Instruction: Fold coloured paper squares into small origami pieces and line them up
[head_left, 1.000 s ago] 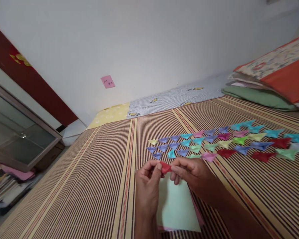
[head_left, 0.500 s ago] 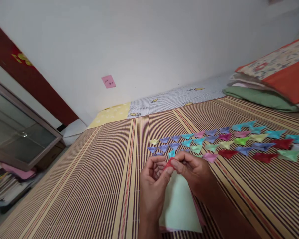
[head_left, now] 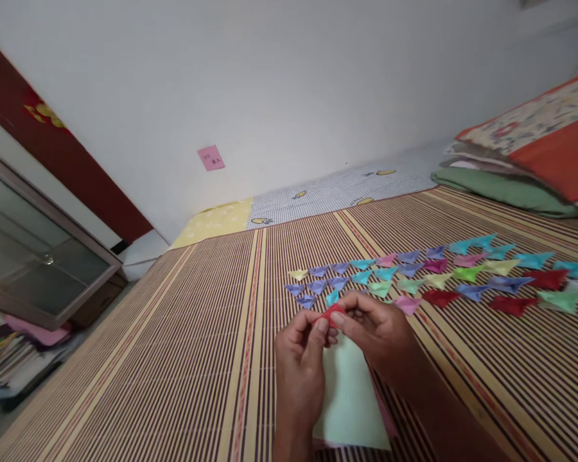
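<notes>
Between my two hands is a small folded piece of red paper (head_left: pixel 334 316). My left hand (head_left: pixel 301 350) pinches its left end between thumb and fingers. My right hand (head_left: pixel 378 330) grips the right end, thumb on top. Fingers cover much of the paper, so its full shape is hidden. Under my hands lies a pale green sheet of paper (head_left: pixel 351 391), with a pink sheet (head_left: pixel 388 417) showing at its edge. Just beyond, rows of small folded paper pieces (head_left: pixel 467 273) in blue, green, red, pink and yellow spread out to the right.
A striped mat (head_left: pixel 173 333) covers the bed surface. Folded bedding (head_left: pixel 549 147) is stacked at the far right. Along the white wall runs a patterned cloth (head_left: pixel 318 192). A glass-doored cabinet (head_left: pixel 33 244) stands at the left, with a pink note (head_left: pixel 210 158) on the wall.
My left fingers have shifted along the red paper, and the left thumb now presses nearer its left end. More of the red paper shows. My right hand has barely moved.
</notes>
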{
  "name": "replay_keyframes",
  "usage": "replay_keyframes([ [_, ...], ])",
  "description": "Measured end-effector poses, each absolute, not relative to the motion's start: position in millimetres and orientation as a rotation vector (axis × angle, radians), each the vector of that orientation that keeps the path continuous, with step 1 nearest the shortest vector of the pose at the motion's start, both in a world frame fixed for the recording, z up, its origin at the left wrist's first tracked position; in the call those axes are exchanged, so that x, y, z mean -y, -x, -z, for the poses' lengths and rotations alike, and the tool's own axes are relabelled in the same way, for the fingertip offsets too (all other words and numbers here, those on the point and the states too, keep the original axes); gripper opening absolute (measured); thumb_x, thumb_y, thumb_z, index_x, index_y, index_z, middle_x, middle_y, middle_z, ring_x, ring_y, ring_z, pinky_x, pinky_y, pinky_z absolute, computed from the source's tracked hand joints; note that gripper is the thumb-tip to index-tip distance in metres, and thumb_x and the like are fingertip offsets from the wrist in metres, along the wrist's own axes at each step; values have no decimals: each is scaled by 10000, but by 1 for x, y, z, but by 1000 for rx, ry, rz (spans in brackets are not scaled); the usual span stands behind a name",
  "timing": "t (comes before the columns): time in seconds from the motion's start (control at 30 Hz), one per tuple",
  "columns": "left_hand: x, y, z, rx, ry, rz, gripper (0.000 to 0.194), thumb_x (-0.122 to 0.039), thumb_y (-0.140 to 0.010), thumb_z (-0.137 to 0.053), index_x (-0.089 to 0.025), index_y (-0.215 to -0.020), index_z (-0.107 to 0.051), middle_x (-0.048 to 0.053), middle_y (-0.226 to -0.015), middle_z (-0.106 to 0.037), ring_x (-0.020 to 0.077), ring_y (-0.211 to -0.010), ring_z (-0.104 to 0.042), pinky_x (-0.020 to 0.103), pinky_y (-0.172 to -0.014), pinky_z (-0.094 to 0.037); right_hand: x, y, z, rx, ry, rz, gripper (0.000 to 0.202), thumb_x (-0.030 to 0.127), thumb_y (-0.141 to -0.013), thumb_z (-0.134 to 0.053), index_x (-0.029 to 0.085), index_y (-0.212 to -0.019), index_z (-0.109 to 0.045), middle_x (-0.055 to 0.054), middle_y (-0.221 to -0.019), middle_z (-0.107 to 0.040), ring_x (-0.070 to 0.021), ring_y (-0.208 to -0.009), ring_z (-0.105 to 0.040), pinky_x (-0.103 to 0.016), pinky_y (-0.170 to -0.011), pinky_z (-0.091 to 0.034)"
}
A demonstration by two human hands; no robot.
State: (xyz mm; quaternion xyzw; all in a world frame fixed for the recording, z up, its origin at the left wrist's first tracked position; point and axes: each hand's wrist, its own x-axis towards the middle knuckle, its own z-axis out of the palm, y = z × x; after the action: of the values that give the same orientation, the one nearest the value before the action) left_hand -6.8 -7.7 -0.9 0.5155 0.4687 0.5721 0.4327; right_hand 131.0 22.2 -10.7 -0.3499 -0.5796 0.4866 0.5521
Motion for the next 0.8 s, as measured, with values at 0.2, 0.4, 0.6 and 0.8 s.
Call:
replay_keyframes([
  [0.2, 7, 13, -1, -1096, -1342, -1367, 294, -355, -979, -610, -170, -766, -694, 14, -693, -636, 155, -678, -578, 265, -680, -458, -24, -142, 6, 1529, 785, -1029, 133, 275, -914, -685, 222, -1007, -763, -26, -880, -697, -170, -805, -660, -301, -734, -538],
  [0.4, 6, 8, -2, -1058, -1233, -1376, 184, -333, -898, -722, -174, -805, -708, 20, -701, -697, 153, -663, -626, 257, -671, -486, -20, -134, 6, 1363, 807, -1091, 119, 309, -935, -664, 210, -893, -715, -7, -718, -681, -160, -669, -651, -281, -618, -529],
  [0.6, 8, 8, 0, -1136, -1273, -1424, 201, -337, -922, -691, -174, -808, -718, 35, -707, -721, 163, -668, -645, 261, -665, -492, -20, -129, 10, 1342, 880, -1053, 161, 340, -926, -665, 203, -844, -685, -12, -701, -670, -166, -656, -639, -274, -598, -517],
  [0.8, 8, 4, -3, -1106, -1280, -1412, 241, -377, -962, -627, -177, -849, -699, 31, -712, -696, 165, -662, -627, 270, -660, -493, -21, -130, 11, 1384, 963, -893, 170, 338, -930, -655, 201, -833, -681, -18, -742, -674, -166, -675, -624, -284, -636, -509],
])
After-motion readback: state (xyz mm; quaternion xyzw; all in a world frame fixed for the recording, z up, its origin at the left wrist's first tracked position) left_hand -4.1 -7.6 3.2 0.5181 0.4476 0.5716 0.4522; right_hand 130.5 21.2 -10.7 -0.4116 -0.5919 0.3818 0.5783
